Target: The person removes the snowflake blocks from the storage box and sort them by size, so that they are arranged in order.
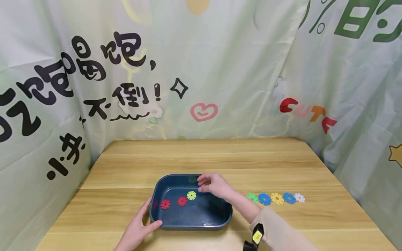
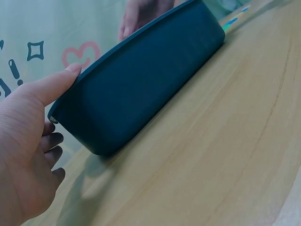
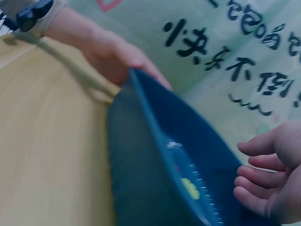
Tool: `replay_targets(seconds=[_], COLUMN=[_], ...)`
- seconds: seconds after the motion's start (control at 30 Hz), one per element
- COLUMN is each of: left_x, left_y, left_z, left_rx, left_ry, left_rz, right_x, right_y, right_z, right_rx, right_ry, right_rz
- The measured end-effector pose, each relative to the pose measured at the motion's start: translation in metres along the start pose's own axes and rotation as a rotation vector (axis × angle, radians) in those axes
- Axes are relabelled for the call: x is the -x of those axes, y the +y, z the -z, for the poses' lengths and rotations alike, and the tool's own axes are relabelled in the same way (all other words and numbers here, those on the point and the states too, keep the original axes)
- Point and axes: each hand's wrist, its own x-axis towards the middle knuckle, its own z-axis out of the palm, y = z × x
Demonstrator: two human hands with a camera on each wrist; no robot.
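A dark blue rectangular plastic basin sits on the table. Inside it lie two red notched discs and a yellow-green notched disc. My left hand grips the basin's near left corner; in the left wrist view its thumb lies over the rim and the other fingers are on the outside. Over the basin's far right part hovers my right hand, its fingers loosely bent and apart. The right wrist view shows nothing between those fingers.
Right of the basin, a row of notched discs lies on the wooden table: a green disc, a blue disc, a yellow disc, another blue disc and a smaller white disc. Printed curtains surround the table's back and sides.
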Motion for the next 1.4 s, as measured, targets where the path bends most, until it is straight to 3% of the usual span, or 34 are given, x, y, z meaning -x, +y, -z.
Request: replay_targets(seconds=[0.27,0.4,0.53,1.03,1.23,1.4], left_x=[0.001,0.001,0.001,0.0,0.001,0.001], left_y=[-0.002,-0.002,-0.002,-0.001,0.0,0.001], left_z=[-0.001,-0.001,-0.001,0.0,0.0,0.001], left_rx=[0.016,0.027,0.03,0.036,0.037,0.033], left_ry=[0.004,0.003,0.0,-0.015,-0.021,-0.022], left_rz=[-0.031,-0.044,-0.05,0.001,0.004,-0.01], right_x=[-0.014,-0.018,-0.022,-0.024,-0.022,-0.021], right_y=[0.011,0.017,0.021,0.024,0.025,0.025], right_z=[-0.026,-0.033,-0.036,-0.049,-0.048,-0.043], right_rx=[0.075,0.12,0.197,0.555,0.576,0.47], right_ry=[0.023,0.05,0.027,-0.006,-0.019,-0.03], right_rz=[-0.021,-0.025,-0.021,0.106,0.085,0.114])
